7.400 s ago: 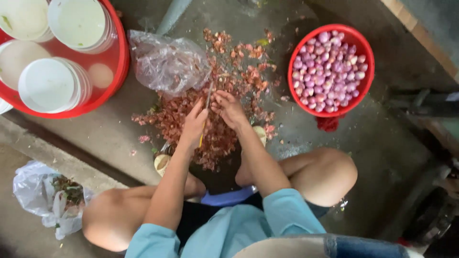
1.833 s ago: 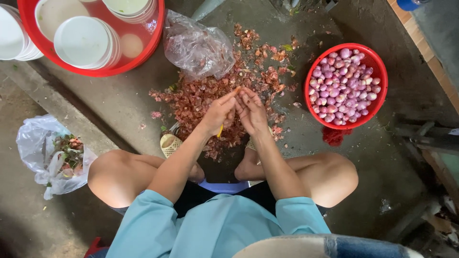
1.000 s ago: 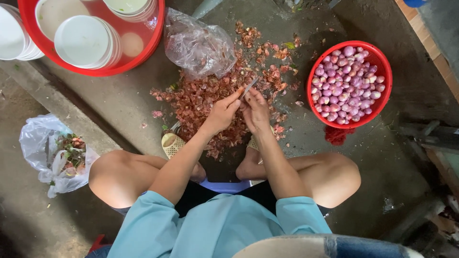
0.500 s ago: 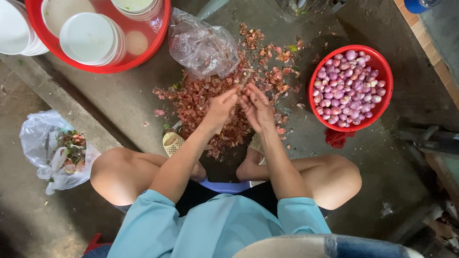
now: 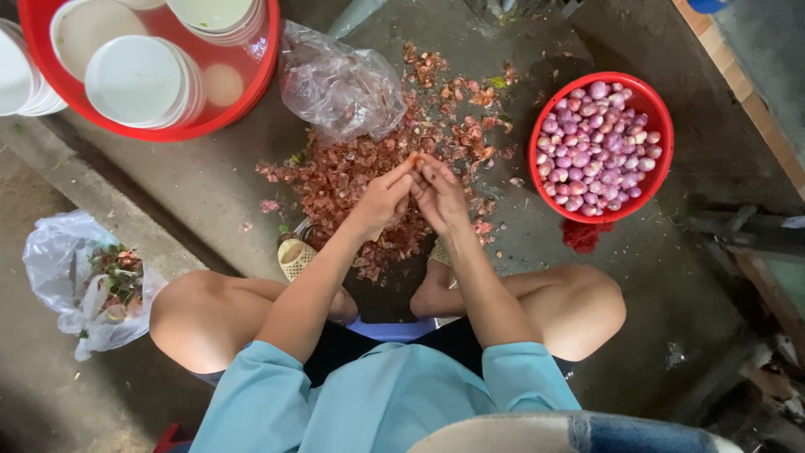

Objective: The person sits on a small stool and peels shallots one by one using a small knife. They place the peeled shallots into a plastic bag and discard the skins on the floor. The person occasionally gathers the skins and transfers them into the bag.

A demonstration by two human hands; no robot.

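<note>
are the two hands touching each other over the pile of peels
Touching. The head view shows the left hand and right hand pressed together at the fingertips, no gap between them, above the peel pile.

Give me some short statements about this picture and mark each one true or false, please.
1. The left hand and the right hand are close together above the heap of reddish peels. True.
2. The red bowl at the person's right is empty. False: it holds many small purple onions.
3. White bowls sit in the big red basin. True.
4. The clear plastic bag lies inside the red bowl. False: it lies on the ground by the peels.
5. The hands are far apart. False: their fingers nearly meet.
</note>
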